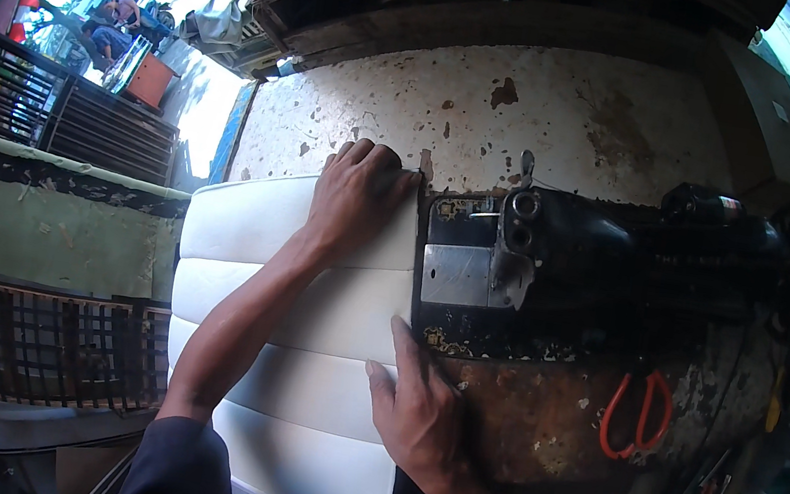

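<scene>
curling the left hand [357,196] over the far edge of the white padded panel [328,329], too hidden to tell how firmly, and resting the right hand [425,408], well apart with fingers extended, at its right edge. spread just left of the sewing machine [598,237] at the table [524,407], and seemingly already seamed across into broad bands. lying beside the metal plate [455,274], so apparently not being stitched now; cannot tell whether finished along the edges.
</scene>
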Demonstrator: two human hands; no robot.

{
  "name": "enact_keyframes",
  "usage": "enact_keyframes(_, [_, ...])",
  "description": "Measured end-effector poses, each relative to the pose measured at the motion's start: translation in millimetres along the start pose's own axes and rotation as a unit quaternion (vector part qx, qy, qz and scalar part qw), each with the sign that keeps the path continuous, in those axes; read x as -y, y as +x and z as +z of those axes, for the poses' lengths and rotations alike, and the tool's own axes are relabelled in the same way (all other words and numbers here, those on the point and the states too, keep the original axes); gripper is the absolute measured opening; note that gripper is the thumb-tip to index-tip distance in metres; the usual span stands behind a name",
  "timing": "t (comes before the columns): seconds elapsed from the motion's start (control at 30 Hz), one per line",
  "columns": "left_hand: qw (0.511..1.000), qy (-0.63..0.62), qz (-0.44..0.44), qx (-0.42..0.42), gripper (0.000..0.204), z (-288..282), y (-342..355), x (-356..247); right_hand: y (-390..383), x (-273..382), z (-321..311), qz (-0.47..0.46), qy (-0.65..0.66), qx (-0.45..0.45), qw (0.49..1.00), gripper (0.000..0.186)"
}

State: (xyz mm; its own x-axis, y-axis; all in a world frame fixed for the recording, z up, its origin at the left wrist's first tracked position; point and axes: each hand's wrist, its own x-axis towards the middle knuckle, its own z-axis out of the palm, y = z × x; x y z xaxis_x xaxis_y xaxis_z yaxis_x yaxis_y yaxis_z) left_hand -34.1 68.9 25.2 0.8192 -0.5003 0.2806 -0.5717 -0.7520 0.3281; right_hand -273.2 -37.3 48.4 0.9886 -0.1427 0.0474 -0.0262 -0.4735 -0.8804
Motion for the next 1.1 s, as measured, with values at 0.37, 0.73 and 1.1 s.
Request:
enact_keyframes(0.37, [1.0, 0.008, 0.01, -0.012, 0.032, 3.0, -1.7, 0.3, -68.3, 8.0, -5.6, 0.06, 0.041, -0.007, 0.997, 0.064])
enact_keyframes(0.73, [0.996, -0.018, 0.053, -0.065, 0.025, -83.0, -37.9, -22.0, -47.0, 18.3, -4.2, 0.104, 0.076, 0.078, 0.989, 0.031])
enact_keyframes(1.1, [0.981, 0.07, 0.082, -0.163, 0.029, -232.8, -283.6, -98.2, 36.9, 113.4, -32.2, -0.165, 0.163, 0.002, 0.973, 0.022])
